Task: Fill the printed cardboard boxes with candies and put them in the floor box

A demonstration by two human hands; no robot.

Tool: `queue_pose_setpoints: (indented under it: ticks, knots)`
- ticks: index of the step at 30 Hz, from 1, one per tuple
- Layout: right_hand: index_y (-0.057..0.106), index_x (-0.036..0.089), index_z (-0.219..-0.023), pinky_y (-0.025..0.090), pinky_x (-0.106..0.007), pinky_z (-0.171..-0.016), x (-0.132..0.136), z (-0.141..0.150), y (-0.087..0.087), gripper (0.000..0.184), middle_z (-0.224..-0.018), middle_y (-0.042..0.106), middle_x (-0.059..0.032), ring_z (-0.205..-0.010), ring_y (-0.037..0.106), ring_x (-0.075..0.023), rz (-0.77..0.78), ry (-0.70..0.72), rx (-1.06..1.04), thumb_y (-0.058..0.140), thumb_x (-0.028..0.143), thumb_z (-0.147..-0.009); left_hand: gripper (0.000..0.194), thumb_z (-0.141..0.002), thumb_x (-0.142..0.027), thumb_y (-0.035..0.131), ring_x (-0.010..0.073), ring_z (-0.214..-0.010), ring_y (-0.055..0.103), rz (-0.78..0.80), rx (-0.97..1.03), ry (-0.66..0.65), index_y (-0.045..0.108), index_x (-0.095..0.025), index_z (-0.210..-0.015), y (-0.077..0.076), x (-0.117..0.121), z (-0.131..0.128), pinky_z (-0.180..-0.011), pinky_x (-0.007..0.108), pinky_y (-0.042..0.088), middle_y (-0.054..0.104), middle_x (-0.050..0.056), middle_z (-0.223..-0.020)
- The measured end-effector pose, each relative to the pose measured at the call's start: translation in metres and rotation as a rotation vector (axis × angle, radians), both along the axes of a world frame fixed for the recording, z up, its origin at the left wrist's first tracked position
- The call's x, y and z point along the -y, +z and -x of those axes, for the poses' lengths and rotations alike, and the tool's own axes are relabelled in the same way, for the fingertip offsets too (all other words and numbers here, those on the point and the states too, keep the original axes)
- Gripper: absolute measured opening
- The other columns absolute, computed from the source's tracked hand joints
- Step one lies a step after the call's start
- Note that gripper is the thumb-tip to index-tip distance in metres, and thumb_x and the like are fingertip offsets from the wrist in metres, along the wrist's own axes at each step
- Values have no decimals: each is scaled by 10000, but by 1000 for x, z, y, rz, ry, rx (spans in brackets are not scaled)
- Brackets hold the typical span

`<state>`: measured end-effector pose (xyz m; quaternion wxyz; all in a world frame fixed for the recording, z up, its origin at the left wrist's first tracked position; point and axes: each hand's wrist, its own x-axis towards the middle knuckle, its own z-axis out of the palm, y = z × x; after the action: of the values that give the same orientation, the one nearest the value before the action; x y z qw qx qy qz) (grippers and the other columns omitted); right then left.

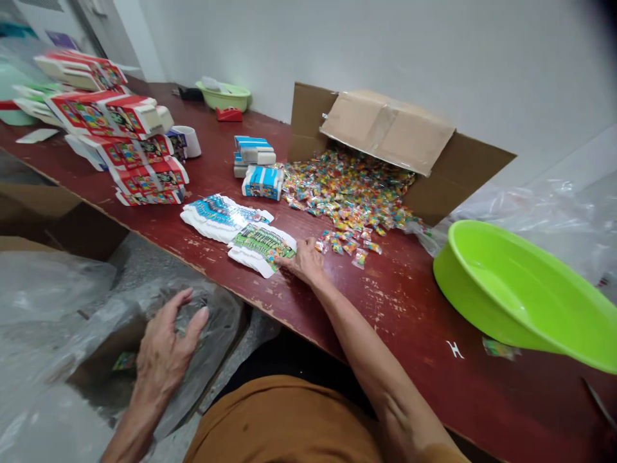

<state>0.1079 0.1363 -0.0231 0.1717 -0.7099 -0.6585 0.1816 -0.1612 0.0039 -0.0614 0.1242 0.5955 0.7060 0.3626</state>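
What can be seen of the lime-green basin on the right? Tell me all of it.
A round, glossy lime-green basin, plastic by its look, with a wide rim. It sits tilted on the dark red table, its far right side cut off by the picture's edge. Clear plastic sheeting lies behind it.

Small colourful packets [347,193] between the right hand [306,260] and cardboard box [385,132]

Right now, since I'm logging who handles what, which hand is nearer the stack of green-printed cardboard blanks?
Right hand: nearer, resting on the table with its fingers at the right edge of the stack. Left hand: farther, off the table, spread above grey plastic sheeting.
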Motion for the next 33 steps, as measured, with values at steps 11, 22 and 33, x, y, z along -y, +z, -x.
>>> queue_pose_setpoints:
  ticks: [11, 22, 33]
  knots:
    - [578, 207, -844, 430, -260, -597, 32, -27, 4, 282, -738, 591, 15, -626, 513, -135, -91, -72, -829, 663, 475, -818, 605, -818, -556, 628, 342, -1212, 606, -67, 368, -177, 606, -180, -1291, 51, -24, -63, -1087, 509, 429, 659, 156, -1313]
    - [639, 211, -897, 510, -259, -677, 104, -29, 45, 401, -833, 662, 6, -729, 597, -131, 169, 429, -1234, 802, 547, -750, 565, -644, -593, 864, 249, -709, 755, 830, 1390, -970, 727, -156, -974, 64, 9, -113, -825, 383, 564, 752, 69, -794]
    - [519, 271, -1307, 537, -298, -726, 128, -30, 49, 577, -1068, 660, -36, -858, 632, -168, -34, 413, -1148, 768, 451, -818, 588, -652, -585, 865, 277, -834, 763, 680, 1326, -928, 752, -172, -1054, 74, 12, -115, -810, 371, 581, 781, 112, -947]
